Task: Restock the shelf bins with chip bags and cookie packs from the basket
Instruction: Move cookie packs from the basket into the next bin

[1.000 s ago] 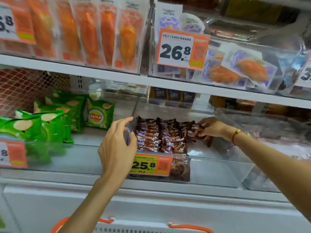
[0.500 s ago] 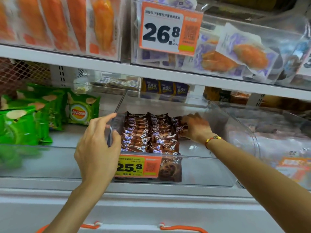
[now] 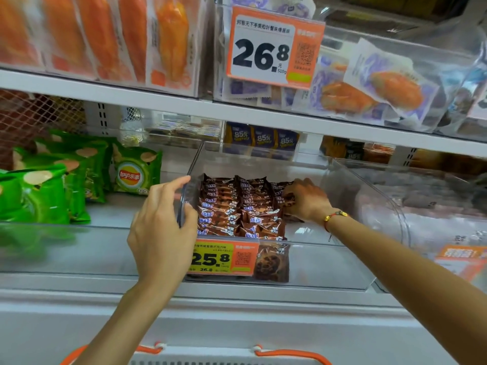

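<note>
Cookie packs (image 3: 238,206), brown wrappers in tight rows, fill the left part of the clear bin (image 3: 350,264) in the middle of the shelf (image 3: 237,299); the bin's right part shows bare bottom. My left hand (image 3: 160,230) grips the bin's left wall near its front corner, thumb curled over the top edge and fingers (image 3: 191,219) wrapped onto the wall. My right hand (image 3: 305,200) reaches in over the bin's right side, and its curled fingers pinch a cookie pack (image 3: 286,200) at the right end of the rows, toward the back of the bin. A beaded bracelet (image 3: 336,216) sits on that wrist. A yellow and orange price tag (image 3: 224,258) reading 25.8 hangs on the bin's front wall, with one more brown pack showing through the wall just beside it. Green chip bags (image 3: 79,177) stand in the bin to the left, on the same shelf, piled toward its left end. On the shelf above, a tag (image 3: 274,47) reads 26.8. At the bottom edge, the basket (image 3: 287,354) shows only its orange handles and a strip of rim.
</note>
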`<state>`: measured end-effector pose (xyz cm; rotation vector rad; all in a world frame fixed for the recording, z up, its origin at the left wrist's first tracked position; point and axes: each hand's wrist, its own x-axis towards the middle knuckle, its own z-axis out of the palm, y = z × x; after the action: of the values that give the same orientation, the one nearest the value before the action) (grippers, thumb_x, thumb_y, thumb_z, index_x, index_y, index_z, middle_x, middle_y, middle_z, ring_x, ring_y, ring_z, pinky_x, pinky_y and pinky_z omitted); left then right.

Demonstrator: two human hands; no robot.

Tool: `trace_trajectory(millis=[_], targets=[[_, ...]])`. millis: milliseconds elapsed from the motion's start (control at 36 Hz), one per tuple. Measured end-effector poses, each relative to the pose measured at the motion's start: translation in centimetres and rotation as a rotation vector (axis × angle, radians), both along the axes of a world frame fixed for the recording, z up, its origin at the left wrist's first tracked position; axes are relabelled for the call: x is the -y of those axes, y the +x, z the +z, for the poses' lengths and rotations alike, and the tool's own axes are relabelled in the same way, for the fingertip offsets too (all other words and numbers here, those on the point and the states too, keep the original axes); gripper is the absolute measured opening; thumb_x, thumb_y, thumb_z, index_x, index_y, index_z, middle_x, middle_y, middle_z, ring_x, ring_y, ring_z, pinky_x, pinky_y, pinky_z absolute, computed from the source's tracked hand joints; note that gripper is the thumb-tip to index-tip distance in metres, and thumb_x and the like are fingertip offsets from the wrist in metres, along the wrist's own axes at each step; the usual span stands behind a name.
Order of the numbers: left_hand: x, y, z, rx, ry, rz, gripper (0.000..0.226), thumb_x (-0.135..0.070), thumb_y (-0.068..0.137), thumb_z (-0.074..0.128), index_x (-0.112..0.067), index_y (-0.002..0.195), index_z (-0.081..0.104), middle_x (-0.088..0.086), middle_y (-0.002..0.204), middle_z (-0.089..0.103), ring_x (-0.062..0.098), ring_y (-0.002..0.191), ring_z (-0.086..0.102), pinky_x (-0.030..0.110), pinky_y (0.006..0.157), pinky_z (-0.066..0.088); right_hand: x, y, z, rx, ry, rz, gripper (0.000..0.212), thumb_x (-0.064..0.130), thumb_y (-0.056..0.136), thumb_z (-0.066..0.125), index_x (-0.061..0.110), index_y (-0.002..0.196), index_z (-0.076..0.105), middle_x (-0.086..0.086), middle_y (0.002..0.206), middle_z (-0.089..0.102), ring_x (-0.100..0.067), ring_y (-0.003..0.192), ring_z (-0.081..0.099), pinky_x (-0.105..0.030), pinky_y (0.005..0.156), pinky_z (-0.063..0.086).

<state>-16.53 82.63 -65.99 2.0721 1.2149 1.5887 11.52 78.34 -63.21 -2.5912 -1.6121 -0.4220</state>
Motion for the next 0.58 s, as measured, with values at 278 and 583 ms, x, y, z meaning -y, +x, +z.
trace_trajectory(millis=[278, 583], targets=[[0.2, -0.6, 0.5, -0.012, -0.045, -0.078, 0.040, -0.018, 0.091, 0.058, -0.029, 0.129, 0.053, -0.005, 0.124, 0.055, 0.022, 0.106, 0.055, 0.041, 0.083, 0.041, 5.0, -3.6, 3.7, -0.118, 0.119, 0.116, 0.035, 0.032, 0.083, 0.072, 0.023, 0.115, 0.064, -0.002, 0.126, 0.058, -0.019, 0.115, 0.052, -0.034, 0.095, 0.046], [2.1, -2.8, 0.7, -0.055, -0.034, -0.155, 0.042, -0.021, 0.088, 0.062, -0.023, 0.129, 0.051, -0.003, 0.130, 0.050, 0.018, 0.113, 0.054, 0.031, 0.075, 0.041, 15.0, -14.5, 0.9, -0.333, 0.438, 0.347, 0.002, 0.033, 0.084, 0.070, 0.033, 0.084, 0.067, 0.018, 0.078, 0.058, -0.004, 0.076, 0.052, -0.021, 0.064, 0.042]])
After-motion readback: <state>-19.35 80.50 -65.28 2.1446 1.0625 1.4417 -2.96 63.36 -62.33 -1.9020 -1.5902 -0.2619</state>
